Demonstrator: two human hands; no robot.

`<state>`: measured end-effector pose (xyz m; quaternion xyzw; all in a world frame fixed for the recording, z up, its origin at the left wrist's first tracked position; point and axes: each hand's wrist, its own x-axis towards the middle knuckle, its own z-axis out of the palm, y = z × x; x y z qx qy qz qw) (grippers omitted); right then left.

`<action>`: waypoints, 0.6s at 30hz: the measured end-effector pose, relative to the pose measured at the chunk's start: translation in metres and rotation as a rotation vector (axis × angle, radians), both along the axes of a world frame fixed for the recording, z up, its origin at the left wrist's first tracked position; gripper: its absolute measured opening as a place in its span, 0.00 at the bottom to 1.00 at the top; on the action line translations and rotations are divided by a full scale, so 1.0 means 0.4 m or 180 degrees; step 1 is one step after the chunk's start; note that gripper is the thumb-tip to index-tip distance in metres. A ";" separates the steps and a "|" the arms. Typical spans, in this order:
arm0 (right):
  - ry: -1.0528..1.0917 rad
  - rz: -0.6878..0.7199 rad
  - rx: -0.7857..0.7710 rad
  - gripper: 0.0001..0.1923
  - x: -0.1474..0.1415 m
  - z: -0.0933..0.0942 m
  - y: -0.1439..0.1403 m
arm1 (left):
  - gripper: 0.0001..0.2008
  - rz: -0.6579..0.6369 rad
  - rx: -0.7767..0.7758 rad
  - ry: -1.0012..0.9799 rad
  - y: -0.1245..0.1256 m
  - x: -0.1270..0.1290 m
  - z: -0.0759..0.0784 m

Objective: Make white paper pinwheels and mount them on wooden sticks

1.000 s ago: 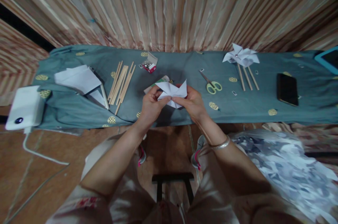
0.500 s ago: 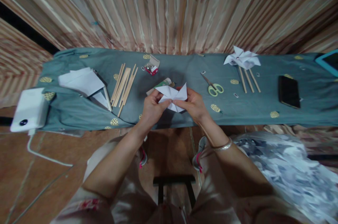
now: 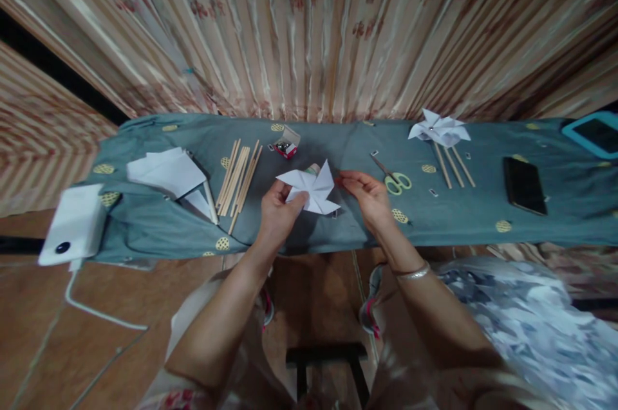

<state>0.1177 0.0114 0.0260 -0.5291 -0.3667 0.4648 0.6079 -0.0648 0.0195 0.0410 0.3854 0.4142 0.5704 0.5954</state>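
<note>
Now left hand point(image 3: 277, 207) pinches paper pinwheel point(image 3: 309, 188); right hand point(image 3: 369, 194) hovers beside, apart.

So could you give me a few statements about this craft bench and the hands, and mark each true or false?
1. The left hand holds the white paper pinwheel. True.
2. The right hand also grips that pinwheel. False: it is off the paper, beside it.
3. The scissors lie to the right of the right hand. True.
4. The wooden sticks lie on the black phone. False: they lie on the cloth, far to its left.
5. Finished pinwheels lie on the right part of the bench. True.
</note>
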 end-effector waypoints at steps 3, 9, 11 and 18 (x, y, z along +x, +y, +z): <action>-0.0305 -0.0051 0.0144 0.12 -0.024 -0.004 0.026 | 0.17 0.0274 0.0060 -0.0043 0.016 -0.024 0.013; -0.1395 0.0169 0.0572 0.08 -0.108 0.014 0.123 | 0.18 0.0458 0.0145 -0.0289 0.029 -0.054 0.036; -0.2006 0.0354 0.0728 0.09 -0.134 0.029 0.167 | 0.20 0.0458 0.0151 -0.0274 0.028 -0.057 0.040; -0.3885 0.0424 0.0748 0.10 -0.206 0.068 0.305 | 0.21 0.0724 0.0169 -0.0334 0.045 -0.102 0.054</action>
